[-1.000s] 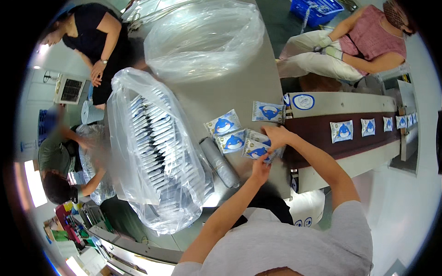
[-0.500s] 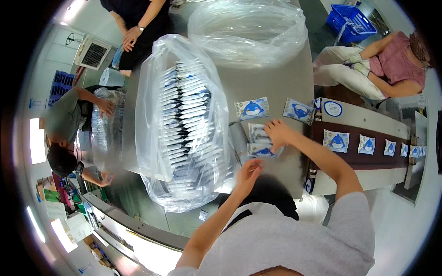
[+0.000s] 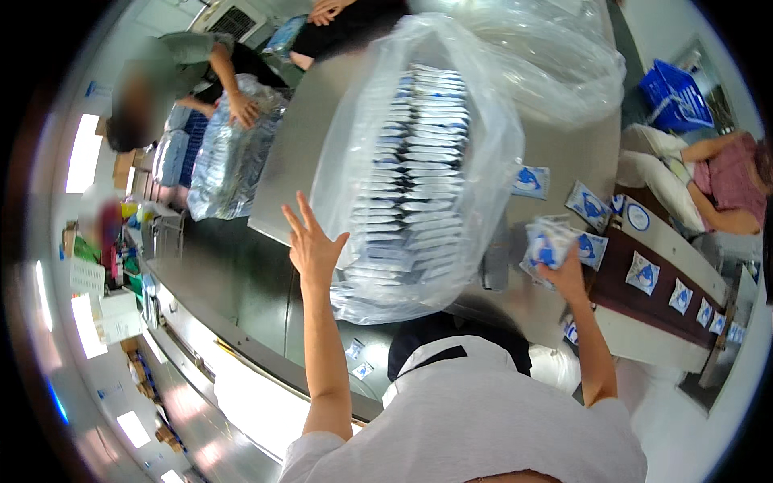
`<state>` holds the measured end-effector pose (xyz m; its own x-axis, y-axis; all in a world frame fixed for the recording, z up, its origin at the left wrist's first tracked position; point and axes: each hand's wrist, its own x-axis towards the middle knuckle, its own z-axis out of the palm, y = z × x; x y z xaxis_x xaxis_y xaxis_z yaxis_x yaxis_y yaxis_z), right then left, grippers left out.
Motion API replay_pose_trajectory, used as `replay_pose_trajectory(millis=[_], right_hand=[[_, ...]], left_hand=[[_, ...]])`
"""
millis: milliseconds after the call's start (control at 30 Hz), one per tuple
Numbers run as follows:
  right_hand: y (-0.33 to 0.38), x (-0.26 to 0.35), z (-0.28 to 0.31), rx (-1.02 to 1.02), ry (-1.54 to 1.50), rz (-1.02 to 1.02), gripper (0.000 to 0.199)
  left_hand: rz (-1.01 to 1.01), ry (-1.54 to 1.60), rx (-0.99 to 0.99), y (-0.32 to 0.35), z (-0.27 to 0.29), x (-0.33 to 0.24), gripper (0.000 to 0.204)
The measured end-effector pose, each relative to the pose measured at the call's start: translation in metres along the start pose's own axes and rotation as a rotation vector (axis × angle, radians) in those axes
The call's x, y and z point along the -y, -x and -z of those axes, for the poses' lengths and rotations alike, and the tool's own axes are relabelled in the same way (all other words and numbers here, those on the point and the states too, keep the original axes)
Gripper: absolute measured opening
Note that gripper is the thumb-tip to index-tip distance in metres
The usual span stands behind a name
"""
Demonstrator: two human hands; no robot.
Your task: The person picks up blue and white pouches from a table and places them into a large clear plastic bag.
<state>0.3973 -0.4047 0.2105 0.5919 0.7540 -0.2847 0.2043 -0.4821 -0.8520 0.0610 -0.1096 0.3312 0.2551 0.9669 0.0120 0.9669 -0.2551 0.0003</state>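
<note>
The filling of the clear bag (image 3: 498, 137) appears well advanced: two long rows of packets (image 3: 435, 171) are stacked on edge inside it on the table (image 3: 299, 157), though they overlap too closely to be counted surely. Outside the bag, loose packets are left. A bunch of packets (image 3: 547, 240) is gripped above the table by the fingers of the right hand (image 3: 568, 274), closed round its lower edge; at least two are in it, but the exact number cannot be told. The fingers of the left hand (image 3: 312, 251) are spread wide, with nothing held, just beside the bag's left side; whether the plastic is touched cannot be told.

Three single packets are seen on the table: one beside the bag (image 3: 531, 182), one near the belt's end (image 3: 589, 205) and one partly hidden behind the right hand (image 3: 593, 249). On the brown belt (image 3: 624, 306), four packets (image 3: 643, 273) are clearly lined up, with more blurred together farther off. One grey roll (image 3: 494, 270), one second clear bag (image 3: 568, 80) and one blue basket (image 3: 675, 97) are counted, and two small packets (image 3: 362, 370) are seen on the floor.
</note>
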Motion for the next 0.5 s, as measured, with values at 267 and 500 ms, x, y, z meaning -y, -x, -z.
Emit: replay_pose_trajectory(millis=[267, 500], right_hand=[[-0.050, 0.243, -0.099, 0.264, 0.344, 0.638, 0.083], [-0.066, 0.190, -0.281, 0.499, 1.119, 0.827, 0.091]], left_hand=[[0.097, 0.476, -0.186, -0.026, 0.018, 0.067, 0.015], [0.108, 0.853, -0.259, -0.033, 0.069, 0.052, 0.011]])
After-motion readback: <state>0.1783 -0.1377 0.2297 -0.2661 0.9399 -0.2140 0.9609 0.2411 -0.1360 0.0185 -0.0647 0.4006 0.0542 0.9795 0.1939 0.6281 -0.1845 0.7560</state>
